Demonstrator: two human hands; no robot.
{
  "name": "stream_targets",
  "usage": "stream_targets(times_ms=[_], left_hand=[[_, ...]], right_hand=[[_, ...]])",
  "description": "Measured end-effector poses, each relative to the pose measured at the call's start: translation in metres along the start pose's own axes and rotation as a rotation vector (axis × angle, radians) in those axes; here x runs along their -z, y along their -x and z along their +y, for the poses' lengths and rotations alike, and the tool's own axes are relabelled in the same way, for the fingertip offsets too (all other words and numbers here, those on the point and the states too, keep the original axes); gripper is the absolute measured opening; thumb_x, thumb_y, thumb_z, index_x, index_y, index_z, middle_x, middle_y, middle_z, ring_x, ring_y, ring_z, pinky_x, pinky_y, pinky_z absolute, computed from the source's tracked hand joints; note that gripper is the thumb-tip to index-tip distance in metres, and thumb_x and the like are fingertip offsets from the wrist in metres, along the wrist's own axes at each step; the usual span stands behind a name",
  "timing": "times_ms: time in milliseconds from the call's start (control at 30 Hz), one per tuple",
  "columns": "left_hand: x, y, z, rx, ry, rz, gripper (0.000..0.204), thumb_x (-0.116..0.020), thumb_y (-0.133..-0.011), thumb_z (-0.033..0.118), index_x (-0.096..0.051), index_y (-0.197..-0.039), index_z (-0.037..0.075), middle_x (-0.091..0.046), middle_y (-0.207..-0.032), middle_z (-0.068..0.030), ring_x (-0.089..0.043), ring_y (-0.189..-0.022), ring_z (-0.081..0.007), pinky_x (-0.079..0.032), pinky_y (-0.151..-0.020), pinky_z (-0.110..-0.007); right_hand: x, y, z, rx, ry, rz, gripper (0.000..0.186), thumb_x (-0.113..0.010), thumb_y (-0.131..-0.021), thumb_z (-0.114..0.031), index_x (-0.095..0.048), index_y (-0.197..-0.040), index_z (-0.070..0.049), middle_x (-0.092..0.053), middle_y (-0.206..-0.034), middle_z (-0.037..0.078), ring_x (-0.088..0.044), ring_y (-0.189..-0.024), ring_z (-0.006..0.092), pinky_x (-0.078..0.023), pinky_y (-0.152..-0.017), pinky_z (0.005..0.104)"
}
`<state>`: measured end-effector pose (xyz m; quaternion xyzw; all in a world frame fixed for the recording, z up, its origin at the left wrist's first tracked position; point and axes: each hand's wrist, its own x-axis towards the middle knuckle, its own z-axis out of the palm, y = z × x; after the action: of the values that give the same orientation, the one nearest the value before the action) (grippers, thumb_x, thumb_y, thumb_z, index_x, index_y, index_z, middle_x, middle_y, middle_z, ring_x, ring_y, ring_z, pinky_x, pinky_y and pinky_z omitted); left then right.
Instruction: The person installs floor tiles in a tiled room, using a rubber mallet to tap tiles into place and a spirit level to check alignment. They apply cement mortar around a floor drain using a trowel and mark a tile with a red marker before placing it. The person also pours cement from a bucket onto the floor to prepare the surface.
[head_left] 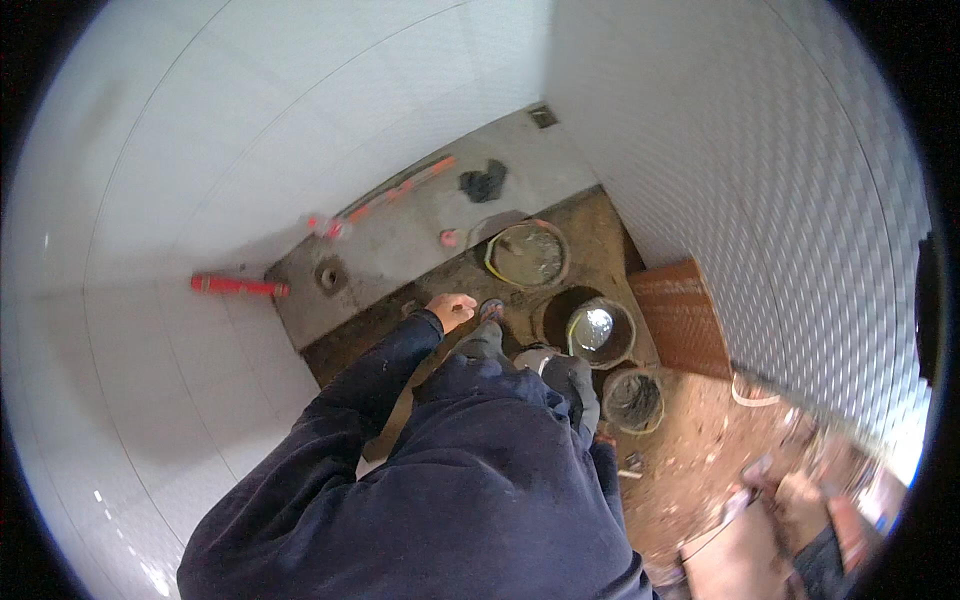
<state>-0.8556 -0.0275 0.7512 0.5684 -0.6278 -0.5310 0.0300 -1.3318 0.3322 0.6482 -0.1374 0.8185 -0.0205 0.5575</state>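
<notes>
My left hand (455, 310) hangs in front of my left leg, its fingers loosely curled and apart from the thumb; I see nothing in it. Close by is my shoe (491, 310). Of my right hand (606, 438) only a small patch shows beside my right leg, low by the sleeve; its fingers are hidden. A round bucket of grey wet mix (528, 254) stands ahead of my feet. To its right is a dark bucket of water (603, 334) with a bright reflection. Nearer my right leg sits a smaller mortar-caked bucket (633, 401).
Smooth grey concrete (400, 235) has a pipe hole (330, 275) and dark mortar lump (484, 181). A red tube-like tool (240, 286) lies against the left white tiled wall (130, 340). A brown board (682, 318) leans at the patterned right wall (780, 200). Blurred cardboard (735, 560) lies lower right.
</notes>
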Motion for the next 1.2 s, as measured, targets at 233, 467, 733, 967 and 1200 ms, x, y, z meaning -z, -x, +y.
stream_targets(times_ms=[233,467,733,967,1200], left_hand=[[-0.072,0.114,-0.196,0.371,-0.624,-0.262,0.038,-0.050,-0.091,0.032,-0.069,-0.112,0.007,-0.067,-0.118,-0.0126,-0.062,-0.110,-0.0350,-0.050,-0.094,-0.044],[-0.212,0.248,-0.241,0.744,-0.235,-0.023,0.041,-0.048,-0.089,0.032,-0.069,-0.110,0.004,-0.067,-0.117,-0.0160,-0.063,-0.109,-0.0371,-0.048,-0.096,-0.046],[-0.263,0.188,-0.163,1.054,0.397,0.300,0.047,-0.047,-0.091,0.040,-0.065,-0.123,0.010,-0.058,-0.134,-0.0127,-0.052,-0.125,-0.0341,-0.040,-0.106,-0.044],[-0.272,0.280,-0.215,0.943,0.839,0.712,0.042,-0.056,-0.087,0.043,-0.070,-0.112,0.013,-0.065,-0.123,-0.0126,-0.060,-0.113,-0.0349,-0.046,-0.100,-0.044],[-0.302,0.363,-0.277,0.954,0.816,0.936,0.030,-0.063,-0.085,0.029,-0.072,-0.103,0.006,-0.073,-0.089,-0.0095,-0.071,-0.077,-0.0219,-0.054,-0.067,-0.034]], right_hand=[[0.027,-0.051,-0.090,0.173,0.552,-0.140,0.030,-0.053,-0.096,-0.034,-0.054,-0.119,-0.014,-0.065,-0.098,0.012,-0.061,-0.077,0.0257,-0.047,-0.061,0.0427],[0.082,-0.110,-0.250,0.018,0.763,-0.250,0.020,-0.049,-0.099,-0.030,-0.055,-0.109,-0.014,-0.064,-0.086,0.013,-0.060,-0.060,0.0250,-0.045,-0.045,0.0437],[0.005,-0.086,-0.330,0.168,0.859,-0.290,0.054,-0.043,-0.093,-0.058,-0.055,-0.128,-0.019,-0.058,-0.109,0.010,-0.053,-0.094,0.0316,-0.045,-0.076,0.0535],[-0.103,-0.059,-0.371,0.534,1.488,-0.213,0.061,-0.048,-0.090,-0.061,-0.058,-0.133,-0.019,-0.057,-0.132,0.013,-0.050,-0.124,0.0330,-0.043,-0.097,0.0496],[-0.176,-0.051,-0.402,0.722,1.877,-0.558,0.083,-0.048,-0.088,-0.065,-0.041,-0.146,-0.006,-0.042,-0.149,0.020,-0.036,-0.140,0.0334,-0.034,-0.111,0.0421]])
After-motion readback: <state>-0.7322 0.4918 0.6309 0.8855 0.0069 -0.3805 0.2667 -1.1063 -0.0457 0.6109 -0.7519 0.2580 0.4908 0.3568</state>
